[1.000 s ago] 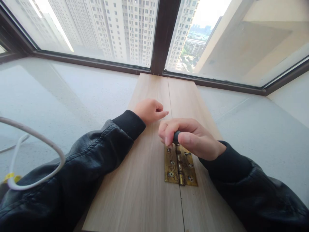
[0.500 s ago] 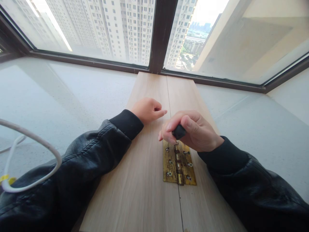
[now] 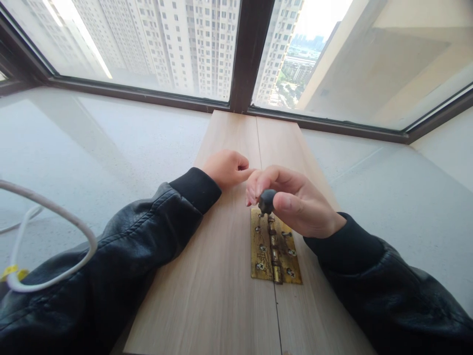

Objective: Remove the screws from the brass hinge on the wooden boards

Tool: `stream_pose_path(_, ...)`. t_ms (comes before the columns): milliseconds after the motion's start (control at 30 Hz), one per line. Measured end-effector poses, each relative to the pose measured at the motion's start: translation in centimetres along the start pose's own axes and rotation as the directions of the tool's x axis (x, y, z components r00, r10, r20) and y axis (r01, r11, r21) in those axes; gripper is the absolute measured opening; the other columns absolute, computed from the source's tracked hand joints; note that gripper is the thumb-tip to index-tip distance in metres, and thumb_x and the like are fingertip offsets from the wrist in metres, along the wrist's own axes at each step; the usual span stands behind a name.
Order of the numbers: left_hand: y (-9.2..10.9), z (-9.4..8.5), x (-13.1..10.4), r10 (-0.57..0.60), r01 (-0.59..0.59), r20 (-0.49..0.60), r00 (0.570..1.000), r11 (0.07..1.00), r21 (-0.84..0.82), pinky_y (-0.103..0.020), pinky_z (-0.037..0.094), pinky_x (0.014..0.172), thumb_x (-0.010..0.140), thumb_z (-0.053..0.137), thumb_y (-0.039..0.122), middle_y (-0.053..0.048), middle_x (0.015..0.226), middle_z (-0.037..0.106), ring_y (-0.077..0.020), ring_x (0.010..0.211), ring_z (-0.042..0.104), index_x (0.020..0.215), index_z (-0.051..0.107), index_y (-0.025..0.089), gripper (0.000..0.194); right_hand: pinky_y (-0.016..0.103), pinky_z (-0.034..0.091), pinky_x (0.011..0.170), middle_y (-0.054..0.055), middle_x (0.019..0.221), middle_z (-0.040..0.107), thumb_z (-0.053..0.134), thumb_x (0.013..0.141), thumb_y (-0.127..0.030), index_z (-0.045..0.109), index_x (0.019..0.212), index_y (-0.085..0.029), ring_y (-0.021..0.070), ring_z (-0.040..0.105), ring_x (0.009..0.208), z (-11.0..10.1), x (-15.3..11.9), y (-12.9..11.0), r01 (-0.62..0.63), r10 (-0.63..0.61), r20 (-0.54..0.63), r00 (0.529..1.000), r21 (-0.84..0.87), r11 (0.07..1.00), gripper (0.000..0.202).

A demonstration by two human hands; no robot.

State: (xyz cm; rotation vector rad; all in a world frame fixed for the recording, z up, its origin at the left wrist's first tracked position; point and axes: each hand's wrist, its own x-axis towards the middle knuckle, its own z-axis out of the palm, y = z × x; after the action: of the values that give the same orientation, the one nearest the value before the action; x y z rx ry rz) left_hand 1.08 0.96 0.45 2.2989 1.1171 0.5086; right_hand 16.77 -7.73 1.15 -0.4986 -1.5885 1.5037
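Note:
My right hand has thumb and fingers around the black handle of a screwdriver, seen nearly end-on. Its shaft and tip are mostly hidden. Directly below is a worn brass hinge, lying flat across the seam between two pale wood boards. Several cross-head screws sit in its holes, and one screw on the right leaf stands proud. My left hand rests on the left board beyond the hinge, fingers curled and thumb stretched toward the seam. Its tip is behind my right hand, and nothing shows in it.
The boards lie on a white speckled sill and reach a dark window frame. A white cable with a yellow tag loops over at the left, near my left sleeve. Tall buildings stand outside.
My right hand's grip has loosened, with its fingers more spread and the thumb shifted along the handle. The handle has turned and tipped slightly left. My left hand stays almost still.

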Motion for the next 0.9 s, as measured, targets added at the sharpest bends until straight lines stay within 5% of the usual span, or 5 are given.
stream_pose_path(267,0.2,0.0,-0.1,-0.015,0.014,-0.003,1.000,1.000,-0.023,-0.030,0.018,0.054,0.076,0.056,0.026,0.004,0.047,0.034,-0.0094,0.054,0.030,0.049,0.042,0.017,0.032,0.030,0.047,0.066,0.001,0.076,0.064,0.054,0.096,-0.029,0.065,0.103,-0.021,0.0127,0.059,0.069,0.2,0.4,0.2,0.052,-0.060,0.052,0.997,0.146,0.988,0.015)
stream_pose_path(467,0.0,0.1,0.0,0.009,-0.009,-0.005,1.000,1.000,-0.020,-0.030,0.017,0.054,0.075,0.054,0.023,0.004,0.050,0.031,-0.0093,0.055,0.030,0.048,0.035,0.018,0.033,0.025,0.031,0.053,-0.003,0.059,0.042,0.040,0.099,-0.039,0.059,0.081,-0.016,0.0087,0.037,0.051,0.6,0.8,0.0,-0.029,0.003,0.103,0.995,0.253,0.967,0.035)
stream_pose_path(667,0.0,0.1,0.0,-0.001,0.001,0.003,1.000,1.000,-0.013,-0.030,0.017,0.054,0.075,0.055,0.021,0.004,0.051,0.033,-0.0091,0.056,0.032,0.048,0.037,0.017,0.032,0.034,0.047,0.074,0.005,0.088,0.055,0.060,0.090,-0.037,0.071,0.087,-0.018,0.0161,0.054,0.081,-0.6,0.2,-0.5,0.040,-0.039,0.051,0.998,-0.005,0.999,0.022)
stream_pose_path(900,0.4,-0.2,-0.3,-0.023,0.024,0.030,0.999,1.000,-0.011,-0.029,0.019,0.055,0.077,0.056,0.025,0.002,0.053,0.047,-0.0100,0.057,0.037,0.053,0.049,0.016,0.026,0.040,0.051,0.083,0.001,0.078,0.061,0.063,0.089,-0.034,0.067,0.098,-0.020,0.0134,0.060,0.075,-0.8,0.0,-0.1,0.100,-0.100,0.009,0.995,0.018,0.995,0.016)
